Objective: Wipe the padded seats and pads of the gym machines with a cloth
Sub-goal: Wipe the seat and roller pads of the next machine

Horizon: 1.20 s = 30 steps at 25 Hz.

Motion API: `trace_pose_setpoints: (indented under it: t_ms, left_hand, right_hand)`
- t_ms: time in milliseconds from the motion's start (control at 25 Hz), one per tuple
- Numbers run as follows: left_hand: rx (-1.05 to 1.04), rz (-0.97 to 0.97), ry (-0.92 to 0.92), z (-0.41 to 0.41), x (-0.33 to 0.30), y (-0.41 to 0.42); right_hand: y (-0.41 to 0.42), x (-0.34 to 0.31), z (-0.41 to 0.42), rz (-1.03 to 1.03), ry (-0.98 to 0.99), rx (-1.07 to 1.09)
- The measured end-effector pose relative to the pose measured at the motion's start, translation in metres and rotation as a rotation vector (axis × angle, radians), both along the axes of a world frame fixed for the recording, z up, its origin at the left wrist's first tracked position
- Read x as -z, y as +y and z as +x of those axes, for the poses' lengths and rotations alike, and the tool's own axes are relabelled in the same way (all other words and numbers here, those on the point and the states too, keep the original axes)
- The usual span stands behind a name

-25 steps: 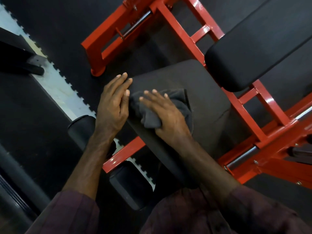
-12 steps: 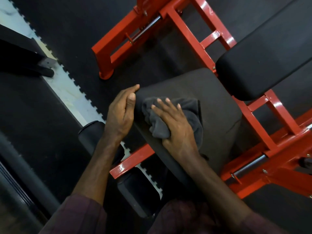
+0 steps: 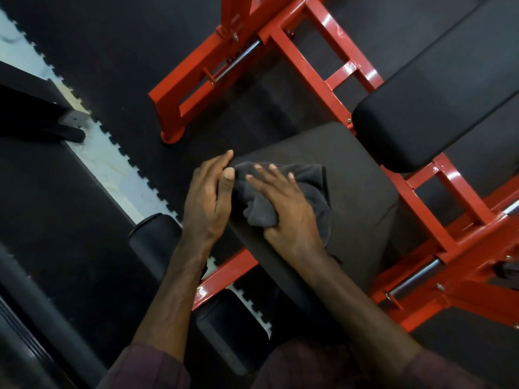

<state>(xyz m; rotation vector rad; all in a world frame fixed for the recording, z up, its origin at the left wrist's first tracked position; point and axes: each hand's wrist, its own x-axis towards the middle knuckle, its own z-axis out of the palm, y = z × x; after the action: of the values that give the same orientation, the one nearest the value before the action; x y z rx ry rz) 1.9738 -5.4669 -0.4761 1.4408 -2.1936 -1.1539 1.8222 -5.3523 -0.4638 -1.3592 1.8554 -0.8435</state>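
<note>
Since 0.5 s ago the left hand (image 3: 206, 199) has closed in on the cloth (image 3: 309, 189); thumb now touches its near fold, w/ fingers (image 3: 222, 161) together along the seat's front-left edge. Right hand (image 3: 286, 206) presses flat on the dark grey cloth, its fingers slightly spread on top, thumb tucked under a bunched fold. Cloth lies on the front-left part of the black seat (image 3: 362, 192). Back pad (image 3: 438, 108) sits just beyond the seat, on the red frame (image 3: 323, 77). 2 black roller pads (image 3: 154, 240) below left, over the black floor mat (image 3: 98, 51).
</note>
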Motion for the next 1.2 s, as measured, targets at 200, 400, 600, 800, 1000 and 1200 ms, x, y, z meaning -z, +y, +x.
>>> trace_pose_setpoints:
  t_ms: [200,400,600,800,1000,1200]
  left_hand:
    - [0.071,-0.019,-0.111,-0.005,-0.003,-0.005]
    - [0.181,-0.14,-0.195,-0.012,-0.002,-0.012]
    - [0.282,-0.231,-0.317,-0.016,-0.001,-0.014]
    - [0.345,-0.325,-0.44,-0.029,0.001,-0.014]
    - [0.416,-0.366,-0.548,-0.039,0.0,-0.015]
    - [0.404,-0.434,-0.634,-0.042,0.006,-0.009]
  right_hand:
    - [-0.047,0.024,-0.032,0.059,-0.021,0.15]
    - [-0.021,0.011,-0.014,0.04,-0.059,0.043]
    - [-0.032,0.031,-0.057,0.162,-0.037,0.257]
    - [-0.024,0.026,-0.043,0.029,-0.095,0.023]
    - [-0.011,0.038,-0.068,0.146,-0.065,0.241]
    - [-0.023,0.043,-0.07,0.041,-0.075,0.058]
